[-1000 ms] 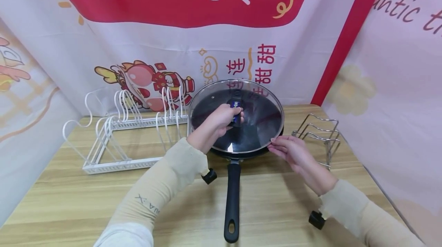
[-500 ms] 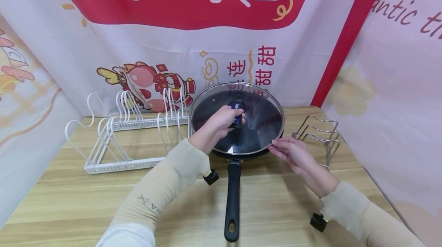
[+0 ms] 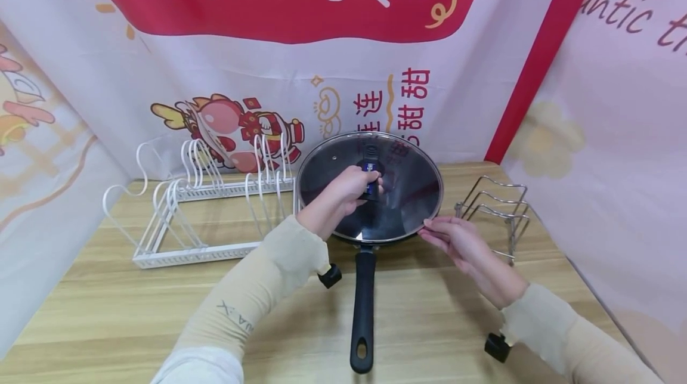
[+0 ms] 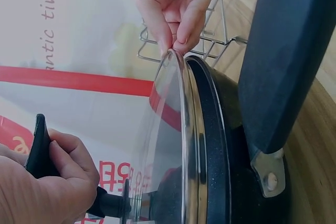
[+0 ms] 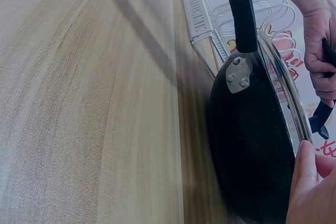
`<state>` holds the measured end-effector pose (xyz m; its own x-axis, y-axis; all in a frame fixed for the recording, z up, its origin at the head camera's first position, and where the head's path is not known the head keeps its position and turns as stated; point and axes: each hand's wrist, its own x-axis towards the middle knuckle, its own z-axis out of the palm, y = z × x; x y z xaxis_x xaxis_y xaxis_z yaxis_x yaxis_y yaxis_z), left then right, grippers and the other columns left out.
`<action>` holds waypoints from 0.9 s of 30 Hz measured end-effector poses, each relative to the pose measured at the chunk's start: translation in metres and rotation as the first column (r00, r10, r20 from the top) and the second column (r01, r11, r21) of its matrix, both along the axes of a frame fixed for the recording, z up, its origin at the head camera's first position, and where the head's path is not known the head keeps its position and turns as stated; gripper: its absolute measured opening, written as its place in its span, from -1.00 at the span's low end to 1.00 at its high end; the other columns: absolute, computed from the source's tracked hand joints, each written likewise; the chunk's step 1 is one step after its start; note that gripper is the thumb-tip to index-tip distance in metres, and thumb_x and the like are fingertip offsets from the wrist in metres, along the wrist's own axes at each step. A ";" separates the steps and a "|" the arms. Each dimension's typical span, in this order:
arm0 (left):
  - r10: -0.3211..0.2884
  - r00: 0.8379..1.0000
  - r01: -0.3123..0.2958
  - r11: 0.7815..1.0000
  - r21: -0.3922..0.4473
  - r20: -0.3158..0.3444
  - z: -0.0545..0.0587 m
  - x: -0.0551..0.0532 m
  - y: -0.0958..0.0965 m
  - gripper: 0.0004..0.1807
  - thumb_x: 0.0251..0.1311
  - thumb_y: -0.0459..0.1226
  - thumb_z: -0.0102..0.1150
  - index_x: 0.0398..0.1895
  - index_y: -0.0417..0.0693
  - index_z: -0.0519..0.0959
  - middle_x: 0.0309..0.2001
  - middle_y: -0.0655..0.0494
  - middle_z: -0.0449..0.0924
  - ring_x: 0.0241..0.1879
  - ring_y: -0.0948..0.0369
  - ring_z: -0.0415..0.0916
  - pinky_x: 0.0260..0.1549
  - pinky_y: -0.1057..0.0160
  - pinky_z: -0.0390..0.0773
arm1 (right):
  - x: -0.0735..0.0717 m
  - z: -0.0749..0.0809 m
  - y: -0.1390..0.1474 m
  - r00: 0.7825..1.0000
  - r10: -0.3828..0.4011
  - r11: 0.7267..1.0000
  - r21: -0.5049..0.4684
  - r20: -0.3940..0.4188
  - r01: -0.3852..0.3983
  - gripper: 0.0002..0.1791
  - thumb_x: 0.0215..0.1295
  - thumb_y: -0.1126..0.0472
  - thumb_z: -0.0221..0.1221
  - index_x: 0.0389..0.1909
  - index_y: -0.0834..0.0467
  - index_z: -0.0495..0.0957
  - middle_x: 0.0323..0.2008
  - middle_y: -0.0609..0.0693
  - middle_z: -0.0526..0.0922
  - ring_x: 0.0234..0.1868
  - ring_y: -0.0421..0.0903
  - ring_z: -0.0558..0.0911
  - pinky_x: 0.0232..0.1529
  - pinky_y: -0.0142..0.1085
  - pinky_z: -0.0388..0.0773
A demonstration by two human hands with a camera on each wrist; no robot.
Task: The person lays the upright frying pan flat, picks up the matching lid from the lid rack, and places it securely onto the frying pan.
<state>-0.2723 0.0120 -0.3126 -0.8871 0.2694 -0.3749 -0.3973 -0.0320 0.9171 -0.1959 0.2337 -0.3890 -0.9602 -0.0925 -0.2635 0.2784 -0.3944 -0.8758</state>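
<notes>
A clear glass lid [image 3: 405, 193] with a metal rim lies over a black frying pan [image 5: 252, 145], whose long handle [image 3: 364, 312] points toward me. My left hand [image 3: 347, 188] grips the black upright handle [image 4: 39, 150] of the lid, thumb along its side. At the lid's near right edge, my right hand [image 3: 453, 238] pinches the rim between thumb and fingers. In the left wrist view, the metal rim [image 4: 188, 129] sits close against the pan's edge; whether it touches all round I cannot tell. The inside of the pan looks dark through the glass.
A white wire rack [image 3: 193, 256] with several looped dividers stands left of the pan. To the right is a small metal wire rack [image 3: 496, 214]. Both stand on a wood-grain table [image 3: 424, 336], with a printed cloth [image 3: 461, 104] hanging behind.
The lid has shifted slightly toward me over the pan, both hands moving with it. Its near rim now covers more of the pan's edge. Both hands keep their hold.
</notes>
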 end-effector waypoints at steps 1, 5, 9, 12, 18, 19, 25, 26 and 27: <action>0.001 1.000 -0.001 1.000 -0.001 0.001 0.000 0.000 0.000 -0.64 0.59 -0.33 -0.08 0.29 -0.39 0.37 -0.16 -0.04 0.52 -0.33 0.22 0.51 0.18 0.11 0.44 | 0.000 0.000 0.000 1.000 0.004 1.000 0.003 0.000 -0.004 -0.70 0.46 0.57 0.00 -0.38 0.26 0.61 -0.37 0.06 0.74 -0.29 -0.14 0.76 -0.11 -0.38 0.67; 0.000 1.000 0.000 1.000 -0.002 0.004 0.000 0.000 0.001 -0.63 0.59 -0.33 -0.08 0.30 -0.39 0.36 -0.14 -0.05 0.53 -0.34 0.23 0.51 0.21 0.10 0.43 | -0.001 0.000 0.001 1.000 0.018 1.000 0.011 -0.001 -0.018 -0.68 0.47 0.56 -0.01 -0.39 0.24 0.63 -0.37 0.05 0.74 -0.28 -0.15 0.76 -0.11 -0.39 0.66; 0.004 1.000 -0.004 1.000 0.004 0.009 -0.002 -0.001 0.000 -0.63 0.58 -0.33 -0.08 0.30 -0.40 0.37 -0.16 -0.04 0.53 -0.37 0.24 0.51 0.22 0.09 0.41 | -0.001 -0.001 0.001 1.000 0.014 1.000 0.012 0.004 -0.014 -0.68 0.47 0.56 -0.02 -0.39 0.24 0.62 -0.37 0.05 0.74 -0.28 -0.16 0.76 -0.11 -0.40 0.66; 0.001 1.000 -0.001 1.000 -0.010 0.005 -0.003 -0.001 0.000 -0.64 0.58 -0.33 -0.08 0.28 -0.40 0.39 -0.15 -0.04 0.54 -0.38 0.25 0.51 0.21 0.08 0.39 | -0.001 -0.002 0.000 1.000 0.019 1.000 0.013 0.006 -0.019 -0.67 0.46 0.57 -0.03 -0.39 0.24 0.61 -0.37 0.05 0.74 -0.28 -0.16 0.76 -0.10 -0.40 0.66; -0.015 1.000 0.014 0.999 -0.039 -0.013 -0.004 -0.001 0.000 -0.64 0.59 -0.32 -0.09 0.27 -0.41 0.38 -0.03 -0.12 0.56 -0.29 0.22 0.53 0.23 0.05 0.36 | -0.001 -0.004 -0.001 1.000 0.020 1.000 0.024 0.008 -0.020 -0.65 0.46 0.58 -0.05 -0.39 0.24 0.62 -0.35 0.05 0.73 -0.27 -0.17 0.75 -0.08 -0.39 0.65; -0.014 1.000 0.014 0.999 -0.035 -0.010 -0.005 -0.001 0.000 -0.64 0.59 -0.32 -0.09 0.27 -0.41 0.37 -0.01 -0.14 0.56 -0.29 0.21 0.52 0.24 0.04 0.36 | 0.000 -0.004 -0.001 1.000 0.016 1.000 0.026 0.010 -0.016 -0.66 0.46 0.58 -0.05 -0.39 0.24 0.62 -0.35 0.05 0.73 -0.27 -0.17 0.75 -0.08 -0.40 0.65; -0.005 1.000 0.005 1.000 -0.020 0.008 -0.005 -0.001 -0.001 -0.59 0.59 -0.33 -0.09 0.35 -0.41 0.32 0.05 -0.19 0.54 -0.27 0.18 0.51 0.27 0.05 0.39 | -0.001 -0.005 -0.003 1.000 0.028 0.999 0.025 0.011 -0.028 -0.66 0.47 0.57 -0.04 -0.39 0.23 0.62 -0.35 0.04 0.73 -0.27 -0.17 0.75 -0.08 -0.40 0.65; -0.005 1.000 0.005 1.000 -0.016 0.010 -0.005 -0.001 -0.001 -0.59 0.59 -0.33 -0.09 0.36 -0.41 0.31 0.05 -0.19 0.54 -0.27 0.18 0.51 0.27 0.05 0.39 | -0.001 -0.005 -0.003 0.999 0.029 0.999 0.025 0.012 -0.030 -0.66 0.47 0.57 -0.04 -0.39 0.23 0.62 -0.35 0.04 0.73 -0.27 -0.17 0.75 -0.08 -0.40 0.65; -0.005 1.000 0.005 1.000 -0.012 0.010 -0.005 -0.002 -0.002 -0.58 0.59 -0.33 -0.09 0.37 -0.41 0.29 0.05 -0.19 0.53 -0.28 0.18 0.51 0.27 0.05 0.40 | -0.001 -0.005 -0.003 1.000 0.030 0.999 0.024 0.011 -0.030 -0.66 0.46 0.57 -0.04 -0.39 0.23 0.62 -0.35 0.05 0.73 -0.27 -0.17 0.75 -0.08 -0.40 0.65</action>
